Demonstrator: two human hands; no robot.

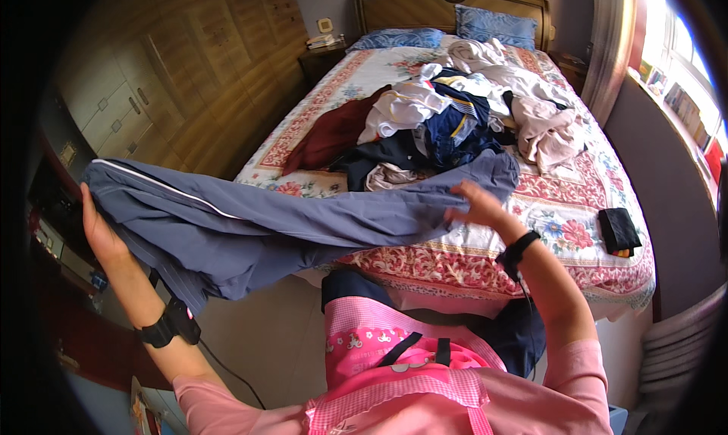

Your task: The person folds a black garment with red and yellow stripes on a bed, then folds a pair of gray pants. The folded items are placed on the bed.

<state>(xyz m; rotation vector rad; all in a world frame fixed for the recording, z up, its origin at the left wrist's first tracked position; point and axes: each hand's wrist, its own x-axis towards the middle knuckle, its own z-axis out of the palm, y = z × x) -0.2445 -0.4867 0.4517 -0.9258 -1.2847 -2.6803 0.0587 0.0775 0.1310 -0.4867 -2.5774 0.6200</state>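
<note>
A pair of grey-blue trousers (296, 213) with white piping along the side is stretched sideways in front of me. My left hand (103, 230) holds one end of them up at the far left, its fingers partly hidden by the cloth. The other end of the trousers lies on the bed, against a heap of clothes. My right hand (478, 205), slightly blurred, is over that leg with its fingers apart. Whether its fingertips touch the fabric is hard to make out.
A bed (574, 259) with a floral cover carries a mixed clothes pile (421, 111). Pale pink clothing (549, 128) lies right of the pile, and a folded black cloth item (619, 230) near the right edge. Wooden wardrobes (187, 77) line the left wall.
</note>
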